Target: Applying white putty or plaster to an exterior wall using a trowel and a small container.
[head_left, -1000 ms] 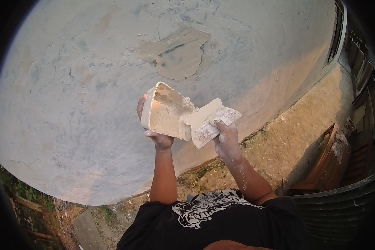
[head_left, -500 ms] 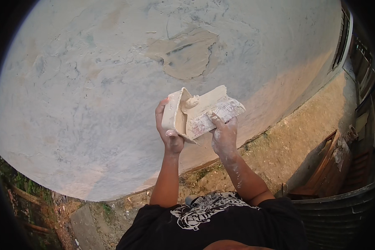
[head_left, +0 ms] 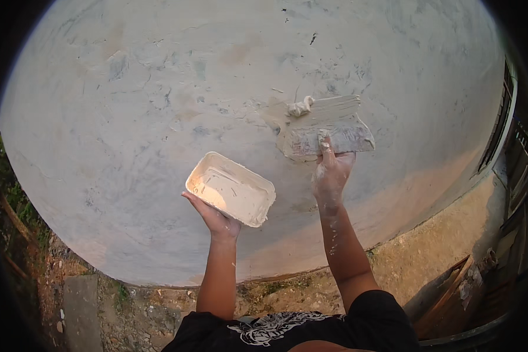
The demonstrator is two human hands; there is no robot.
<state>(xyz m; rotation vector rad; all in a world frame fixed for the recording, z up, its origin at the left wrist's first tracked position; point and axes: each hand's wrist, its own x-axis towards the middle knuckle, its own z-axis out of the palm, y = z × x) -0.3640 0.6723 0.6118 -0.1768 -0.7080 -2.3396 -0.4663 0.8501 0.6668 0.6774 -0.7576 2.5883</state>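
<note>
Plastered wall [head_left: 129,146] | filler patch [head_left: 334,110] partly spread; lump [head_left: 300,107] unsmoothed | right hand [head_left: 332,176]: pinching spreader [head_left: 349,139] | left hand [head_left: 216,222]: gripping rectangular tub [head_left: 240,176]

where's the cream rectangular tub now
In the head view, the cream rectangular tub is in the left hand, lower left of the flat whitish blade.

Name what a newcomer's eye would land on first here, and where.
Probably the pale rectangular tub, held tilted in the left hand just left of the view's middle, its inside smeared. Next, up and to the right, the right hand holds a wide, smeared blade against the grey wall, with a thick curl of paste above the blade's left end.
</note>
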